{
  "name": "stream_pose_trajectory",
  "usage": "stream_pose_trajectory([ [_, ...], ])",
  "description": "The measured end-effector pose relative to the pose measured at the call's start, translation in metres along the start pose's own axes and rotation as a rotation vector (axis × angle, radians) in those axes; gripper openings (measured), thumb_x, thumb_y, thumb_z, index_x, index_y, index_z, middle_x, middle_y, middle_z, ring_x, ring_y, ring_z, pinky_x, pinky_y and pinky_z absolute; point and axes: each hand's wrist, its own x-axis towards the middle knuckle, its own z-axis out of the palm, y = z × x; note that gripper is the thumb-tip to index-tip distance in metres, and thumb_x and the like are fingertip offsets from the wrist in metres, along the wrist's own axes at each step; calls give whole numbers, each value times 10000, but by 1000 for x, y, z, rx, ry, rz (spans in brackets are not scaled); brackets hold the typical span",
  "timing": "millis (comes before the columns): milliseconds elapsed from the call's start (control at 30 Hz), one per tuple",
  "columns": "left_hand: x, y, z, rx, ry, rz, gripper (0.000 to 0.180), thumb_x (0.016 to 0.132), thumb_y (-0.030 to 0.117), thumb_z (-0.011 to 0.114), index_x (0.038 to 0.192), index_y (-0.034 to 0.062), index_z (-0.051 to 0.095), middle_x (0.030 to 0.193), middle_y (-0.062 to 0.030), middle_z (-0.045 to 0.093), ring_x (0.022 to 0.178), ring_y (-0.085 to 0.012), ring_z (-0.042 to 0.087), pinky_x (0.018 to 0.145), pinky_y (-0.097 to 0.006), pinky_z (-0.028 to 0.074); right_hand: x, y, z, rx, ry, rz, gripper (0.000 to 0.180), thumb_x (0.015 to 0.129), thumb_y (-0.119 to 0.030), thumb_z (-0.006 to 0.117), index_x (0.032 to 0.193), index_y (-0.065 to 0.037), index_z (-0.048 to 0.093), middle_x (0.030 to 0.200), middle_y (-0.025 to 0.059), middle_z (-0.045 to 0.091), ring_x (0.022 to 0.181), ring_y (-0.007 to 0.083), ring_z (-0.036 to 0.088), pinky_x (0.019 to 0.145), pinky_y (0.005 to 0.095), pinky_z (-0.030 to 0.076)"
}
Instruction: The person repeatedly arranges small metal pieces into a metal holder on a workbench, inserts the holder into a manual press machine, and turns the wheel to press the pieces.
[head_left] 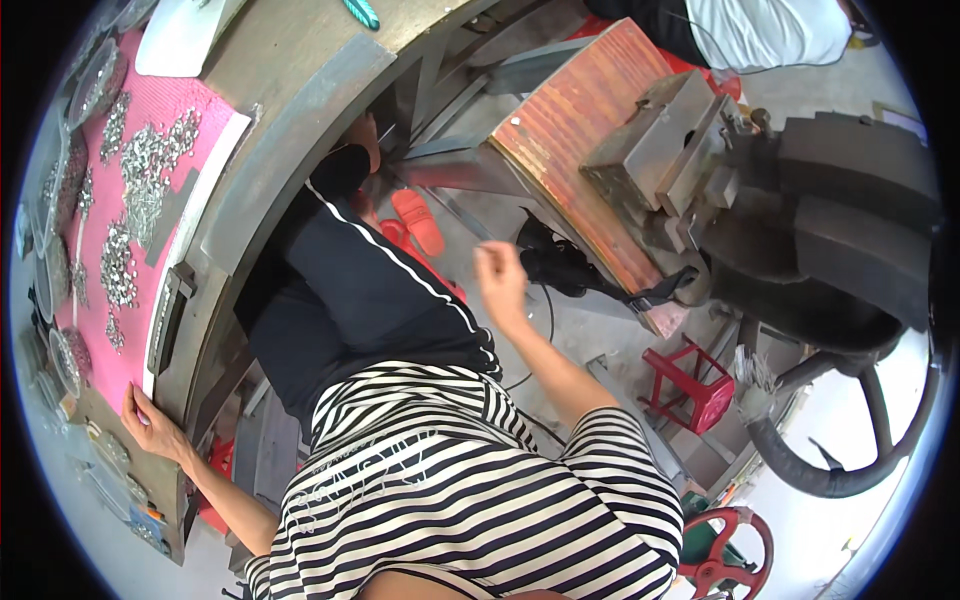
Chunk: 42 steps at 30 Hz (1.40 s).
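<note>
My left hand (152, 428) rests at the near corner of the pink mat (112, 372) on the workbench. Its finger and thumb are stretched out, a little apart, touching the mat's edge. Small shiny metal parts (145, 185) lie in loose piles on that mat, with a grey flat strip (172, 218) beside them. Out to the right, my right hand (502, 285) is raised in the air above the floor, away from the bench. Its fingers are curled in toward the thumb; whether anything small is between them is hidden.
Clear round containers (70, 355) line the mat's far-left side. A dark metal bar (170, 320) sits on the bench edge. To the right stand a wooden-topped table (560, 110) and a heavy dark machine (800, 220) with a handwheel. A red stool (700, 390) and red slippers (418, 222) are on the floor.
</note>
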Motion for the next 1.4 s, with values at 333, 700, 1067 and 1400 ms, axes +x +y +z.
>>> stream_pose_trajectory([
  [333, -3, -8, 6, -61, 19, -60, 243, 1004, 184, 667, 1177, 27, 733, 1124, -86, 697, 1022, -175, 638, 929, -300, 485, 11, 168, -80, -133, 505, 287, 506, 891, -346, 790, 1072, 22, 494, 749, 52, 590, 545, 139, 562, 497, 288, 479],
  [700, -6, 0, 4, -49, 24, -69, 243, 1009, 190, 656, 1174, 29, 732, 1130, -83, 703, 1037, -181, 637, 954, -309, 476, 21, 187, -85, -527, 652, 59, 348, 926, -283, 698, 843, 49, 636, 774, 223, 619, 681, 373, 616, 625, 459, 504],
  [1067, -3, 1, 5, -42, 22, -33, 234, 1013, 161, 648, 1171, 7, 725, 1134, -91, 703, 1057, -188, 632, 995, -315, 460, -31, 147, -144, -910, 96, -385, 96, 917, -78, 606, 885, 7, 638, 793, 250, 617, 759, 439, 624, 669, 534, 526],
  [1400, -4, -6, 3, -26, 20, -43, 239, 1016, 170, 648, 1174, 9, 726, 1140, -79, 706, 1055, -174, 634, 985, -309, 465, -22, 173, -205, -1364, -284, -542, 98, 805, -128, 661, 715, -94, 642, 606, 134, 617, 611, 322, 657, 603, 445, 528],
])
